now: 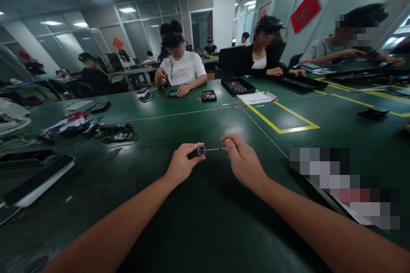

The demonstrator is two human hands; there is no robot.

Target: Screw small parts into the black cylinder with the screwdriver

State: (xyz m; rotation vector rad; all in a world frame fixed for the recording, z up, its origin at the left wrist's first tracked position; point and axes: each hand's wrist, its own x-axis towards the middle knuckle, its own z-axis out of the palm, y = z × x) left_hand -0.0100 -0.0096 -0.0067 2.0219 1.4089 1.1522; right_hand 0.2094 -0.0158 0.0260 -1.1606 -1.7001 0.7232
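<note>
Evidently both hands are busy above the worktop (205, 217). The left hand (183, 164) pinches a small dark cylinder (201, 150) between thumb and fingers, its pale ringed end turned to the camera. The right hand (243, 160) has its fingers curled round the reddish handle of a slim screwdriver (213, 149), whose thin shaft points across to the cylinder. Further out, coiled cables (117, 135) lie on the left, beyond a long white-sided device (40, 178); ahead on the right is a yellow tape outline (299, 128), and a co-worker in a white shirt (184, 70) sits opposite.

The work looks underway rather than finished: tool and cylinder are both in hand, and no loose piece shows just beside them. How much remains cannot be told. The screwdriver's tip is too small to make out, so contact is uncertain; fingers cover much of the cylinder and handle, and pixelation masks an item at right.
</note>
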